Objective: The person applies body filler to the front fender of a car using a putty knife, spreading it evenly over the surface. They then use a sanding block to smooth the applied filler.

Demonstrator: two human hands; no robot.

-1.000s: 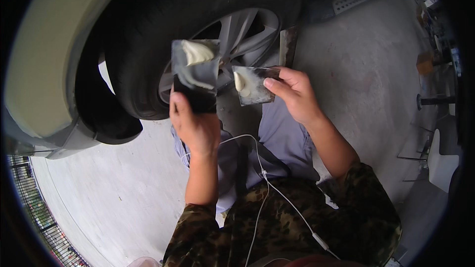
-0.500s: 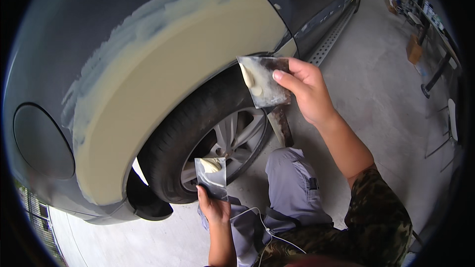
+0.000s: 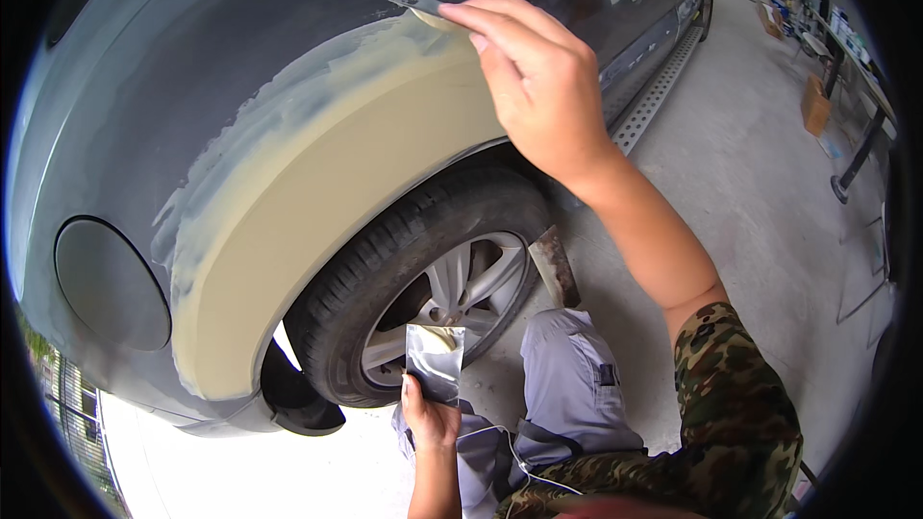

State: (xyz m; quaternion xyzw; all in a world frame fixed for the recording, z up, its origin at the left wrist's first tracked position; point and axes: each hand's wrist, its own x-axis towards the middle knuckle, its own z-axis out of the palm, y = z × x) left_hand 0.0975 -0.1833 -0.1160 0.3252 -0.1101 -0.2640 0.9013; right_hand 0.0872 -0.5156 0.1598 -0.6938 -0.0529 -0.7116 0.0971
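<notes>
I read both hands as loaded, one with the supply and one with the tool. The right hand is raised to the upper edge of the cream patch on the car's wheel arch, and its thumb and fingers pinch a thin spreader. The hold is at the near end, presumably so that the far edge stays free to meet the grey panel; I cannot tell whether that edge touches the surface. Cream paste shows at the spreader's lower side. The left hand is low, in front of the wheel and beside the trouser leg, gripping a flat plate by its lower end. Its thumb lies at the left edge; I cannot see the fingers behind, but I judge that they support the underside. The plate's broad face is turned up toward my camera, which likely keeps the paste dab from sliding off. That dab sits at the end away from the grip, where the spreader could reach it without meeting the thumb. Holding the plate well below the patch also leaves the right arm an unobstructed path to the panel.
</notes>
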